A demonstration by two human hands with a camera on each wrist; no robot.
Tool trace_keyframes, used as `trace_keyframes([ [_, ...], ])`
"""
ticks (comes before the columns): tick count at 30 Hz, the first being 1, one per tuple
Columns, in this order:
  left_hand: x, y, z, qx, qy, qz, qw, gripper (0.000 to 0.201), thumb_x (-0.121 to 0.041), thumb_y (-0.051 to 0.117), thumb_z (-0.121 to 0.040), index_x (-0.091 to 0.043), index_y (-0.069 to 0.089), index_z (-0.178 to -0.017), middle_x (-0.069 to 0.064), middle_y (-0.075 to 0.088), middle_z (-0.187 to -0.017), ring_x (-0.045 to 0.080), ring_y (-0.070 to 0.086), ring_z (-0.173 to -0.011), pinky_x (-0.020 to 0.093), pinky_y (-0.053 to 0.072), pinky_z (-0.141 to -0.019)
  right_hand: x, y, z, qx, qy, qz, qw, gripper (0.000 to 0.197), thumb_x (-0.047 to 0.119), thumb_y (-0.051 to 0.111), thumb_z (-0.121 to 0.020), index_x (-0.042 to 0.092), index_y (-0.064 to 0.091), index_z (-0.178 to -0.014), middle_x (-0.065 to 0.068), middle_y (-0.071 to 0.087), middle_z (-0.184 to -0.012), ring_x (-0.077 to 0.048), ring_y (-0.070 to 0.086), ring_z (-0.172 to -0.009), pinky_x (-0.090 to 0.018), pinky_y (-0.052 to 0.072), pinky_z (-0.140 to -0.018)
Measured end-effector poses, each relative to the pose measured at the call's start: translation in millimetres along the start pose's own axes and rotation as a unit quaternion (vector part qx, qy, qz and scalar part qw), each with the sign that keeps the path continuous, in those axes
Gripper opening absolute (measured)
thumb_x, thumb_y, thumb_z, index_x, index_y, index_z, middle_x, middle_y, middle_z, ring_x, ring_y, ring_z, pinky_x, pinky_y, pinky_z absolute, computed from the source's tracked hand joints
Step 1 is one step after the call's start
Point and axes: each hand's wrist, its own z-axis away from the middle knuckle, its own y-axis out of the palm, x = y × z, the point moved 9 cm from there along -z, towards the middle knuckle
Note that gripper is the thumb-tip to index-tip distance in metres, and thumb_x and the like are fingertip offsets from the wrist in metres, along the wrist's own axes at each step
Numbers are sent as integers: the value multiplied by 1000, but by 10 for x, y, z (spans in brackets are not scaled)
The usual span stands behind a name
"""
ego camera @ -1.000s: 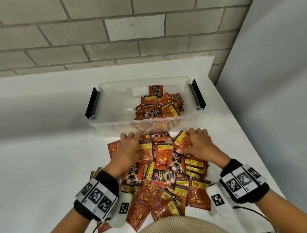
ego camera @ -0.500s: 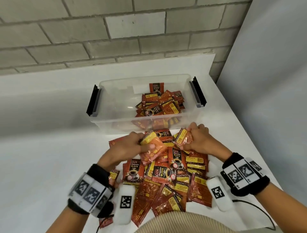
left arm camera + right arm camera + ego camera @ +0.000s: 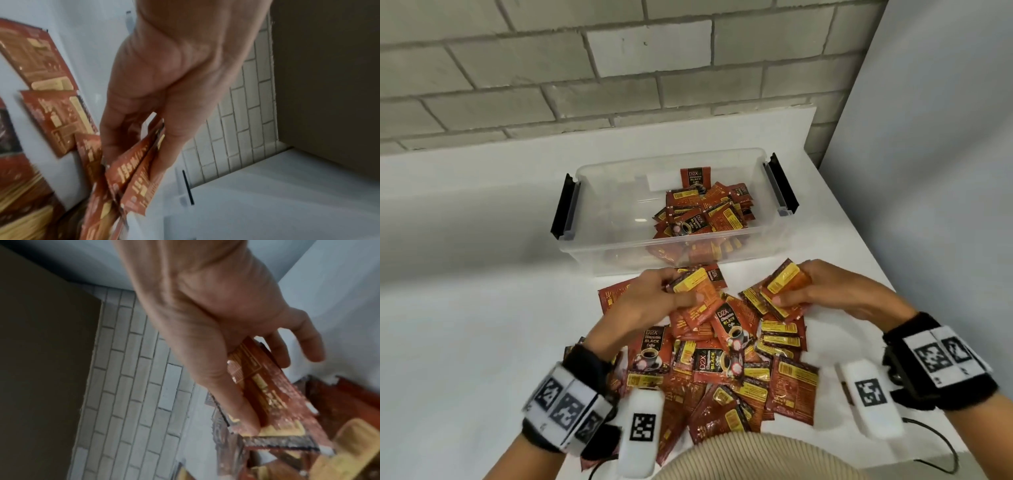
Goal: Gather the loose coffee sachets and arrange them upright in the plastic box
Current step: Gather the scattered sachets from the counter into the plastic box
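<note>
Holding sachets in both hands, just above the loose pile and short of the box. Left hand pinching a small fan of sachets, thumb on top, fingers beneath; seen from the left wrist as two or three packets clamped edge-on between thumb and fingers. Right hand curled round another few, thumb pressing the flat faces, little finger standing free.

Beyond both grips: box open, partly filled at its right end, contents mostly tumbled, one packet upright against the far wall. Below and between the grips: many more lying flat and overlapping on the table.

Probably light, thin, flexible foil with a slick face; likely to slide against each other and splay if held by a corner. Best taken across the middle of the stack, faces squeezed flat, edges squared first so that the bundle drops in upright. Risk of toppling once released, so worth leaning against the wall or the heap already inside.
</note>
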Motion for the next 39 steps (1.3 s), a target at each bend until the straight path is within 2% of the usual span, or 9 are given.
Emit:
trace_keyframes([
  [6,128,-369,172,-25,5,63,998,36,-14,76,-79,-16,55,-107,11,71,-92,21,72,-73,27,55,-62,-202,94,40,-18,12,178,984,29,30,80,-74,19,63,-95,-5,62,-106,-24,61,-100,-37,49,-90],
  [10,315,-554,151,-71,-18,58,996,46,-12,76,-78,-15,52,-117,7,65,-95,16,67,-73,17,51,-52,-190,112,41,-53,50,222,972,68,27,80,-75,20,38,-127,-4,38,-118,-23,43,-116,-40,43,-99],
  [12,434,-656,111,-101,-31,17,994,52,-14,78,-76,-13,52,-121,6,64,-98,15,64,-79,19,49,-57,-168,134,18,-51,47,157,985,80,17,81,-74,20,26,-132,-4,46,-118,-21,51,-112,-38,47,-94],
  [15,619,-745,45,-138,-63,-91,984,70,-26,83,-73,-10,48,-131,11,55,-122,26,60,-104,30,49,-82,-189,173,-12,-18,66,81,994,94,9,80,-73,25,13,-137,-6,61,-111,-19,61,-100,-33,51,-89],
  [18,667,-719,18,-139,-63,-169,974,66,-41,81,-71,-7,56,-121,12,40,-120,31,51,-114,33,42,-90,-203,173,-41,-8,71,66,995,71,11,80,-74,20,34,-126,-3,64,-106,-17,63,-97,-34,53,-89],
  [22,658,-743,31,-155,-78,-155,973,72,-36,85,-69,-6,52,-126,15,31,-130,32,53,-111,39,45,-98,-172,138,-49,-3,53,41,998,42,10,80,-73,13,59,-109,-4,71,-101,-19,68,-93,-40,53,-91],
  [26,635,-805,36,-157,-80,-176,968,57,-36,85,-67,-15,54,-109,14,45,-127,33,50,-115,46,47,-95,31,-5,39,-8,12,-12,1000,31,2,75,-77,13,61,-103,-4,73,-97,-20,70,-90,-35,56,-83],
  [31,610,-929,91,-143,-63,-112,981,41,-33,84,-70,-14,58,-96,10,69,-96,27,66,-88,34,47,-71,304,-49,80,1,-31,-93,995,26,2,68,-82,8,56,-105,-11,72,-98,-19,70,-87,-28,57,-75],
  [39,440,-604,50,-43,-58,44,996,58,-22,81,-71,-13,56,-122,12,71,-105,20,69,-87,25,48,-68,257,235,-312,-64,0,-12,998,37,14,73,-81,14,54,-112,-5,68,-103,-20,66,-95,-39,52,-90],
])
